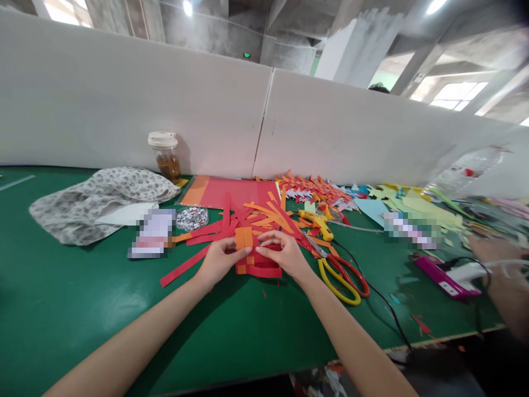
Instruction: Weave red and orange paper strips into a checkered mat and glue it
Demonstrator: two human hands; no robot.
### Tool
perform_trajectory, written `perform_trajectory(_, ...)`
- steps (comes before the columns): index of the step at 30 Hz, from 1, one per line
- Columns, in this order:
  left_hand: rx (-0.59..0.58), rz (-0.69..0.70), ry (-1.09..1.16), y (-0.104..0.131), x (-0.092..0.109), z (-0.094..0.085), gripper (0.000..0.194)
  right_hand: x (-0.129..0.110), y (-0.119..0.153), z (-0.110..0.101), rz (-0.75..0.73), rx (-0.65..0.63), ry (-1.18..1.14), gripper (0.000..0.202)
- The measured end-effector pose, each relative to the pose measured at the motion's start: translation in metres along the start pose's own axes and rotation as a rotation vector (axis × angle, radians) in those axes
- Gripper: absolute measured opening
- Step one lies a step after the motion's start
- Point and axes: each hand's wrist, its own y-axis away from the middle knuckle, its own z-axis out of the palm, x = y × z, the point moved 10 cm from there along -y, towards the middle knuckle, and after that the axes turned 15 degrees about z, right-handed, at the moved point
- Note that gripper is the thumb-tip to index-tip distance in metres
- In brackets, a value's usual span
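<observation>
Bare forearms [136,331], both hands [220,257] pinching red-and-orange paper strips [250,261], green sign [247,54], lettering too small

That paper piece [253,267] is red with orange patches, table's [74,309] dark green, scissor handles [352,301] one yellow, one red, cloth [119,184] whitish with grey blotches.

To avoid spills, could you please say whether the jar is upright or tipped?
Upright: the jar stands with its white lid on top.
</observation>
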Motion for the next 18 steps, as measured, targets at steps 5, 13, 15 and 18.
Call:
perform_trajectory(5,-0.017,0.003,0.026,0.0002,0.0004,0.0013,0.027,-0.0009,0.0001,0.0026,-0.014,-0.024,0.005,0.027)
perform_trajectory(13,-0.011,0.024,0.045,-0.0022,0.0004,0.0003,0.025,-0.0014,-0.0009,-0.0017,0.007,-0.001,-0.034,0.032)
perform_trajectory(15,-0.02,0.014,0.063,-0.0016,-0.0004,0.0018,0.028,-0.0018,-0.0007,-0.0023,0.001,0.001,-0.036,0.032)
perform_trajectory(18,-0.02,0.004,0.055,-0.0007,-0.001,0.0018,0.032,-0.0015,-0.0008,-0.0029,0.003,0.005,-0.041,0.03)
